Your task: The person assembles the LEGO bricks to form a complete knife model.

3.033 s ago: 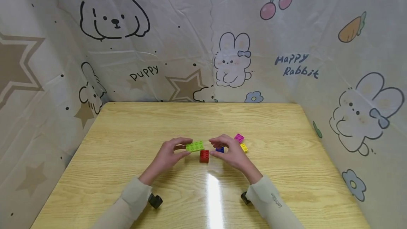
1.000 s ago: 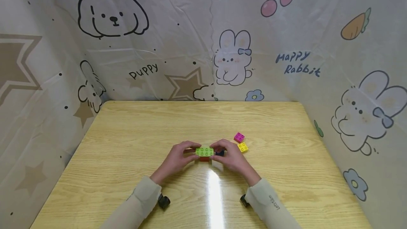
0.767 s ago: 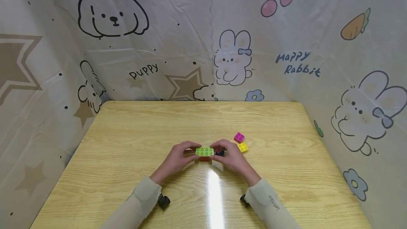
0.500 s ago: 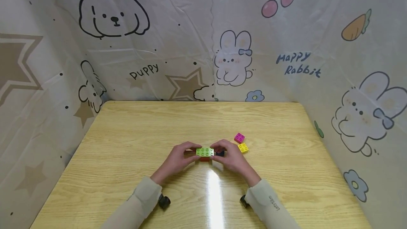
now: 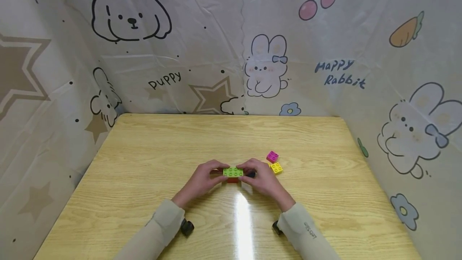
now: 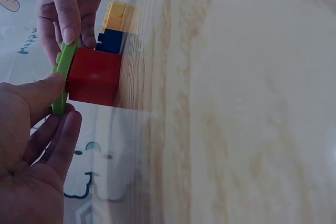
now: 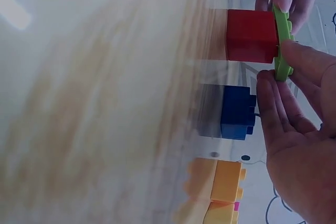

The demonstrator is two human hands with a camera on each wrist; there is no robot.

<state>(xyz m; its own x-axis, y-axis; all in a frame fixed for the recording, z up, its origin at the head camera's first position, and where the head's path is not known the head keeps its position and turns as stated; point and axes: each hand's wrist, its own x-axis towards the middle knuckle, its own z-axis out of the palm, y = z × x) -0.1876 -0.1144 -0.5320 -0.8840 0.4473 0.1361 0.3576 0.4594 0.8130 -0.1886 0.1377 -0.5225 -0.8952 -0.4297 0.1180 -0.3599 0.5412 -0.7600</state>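
A flat light-green building brick (image 5: pixel 233 172) lies level across the top of a taller red brick (image 5: pixel 232 180), overhanging it at both sides. My left hand (image 5: pixel 204 177) pinches the left end of the green brick between thumb and fingers. At the other end, my right hand (image 5: pixel 260 177) pinches it in the same way. Both wrist views show the red brick upright on the table, with the green brick's underside right at its studs. A blue brick (image 7: pixel 236 113) stands just right of the red one, mostly hidden behind my right hand in the head view.
Farther right on the wooden table (image 5: pixel 162 139) are a yellow brick (image 5: pixel 276 168) and a magenta brick (image 5: pixel 272 156). The right wrist view shows a second yellow brick (image 7: pixel 219 213) beside the first. A printed curtain (image 5: pixel 213 51) borders the table's back and sides.
Three seconds ago the left hand alone held the green brick, left of the red one. It moved right onto the red brick, and the right hand took its other end. Since then, almost no motion.
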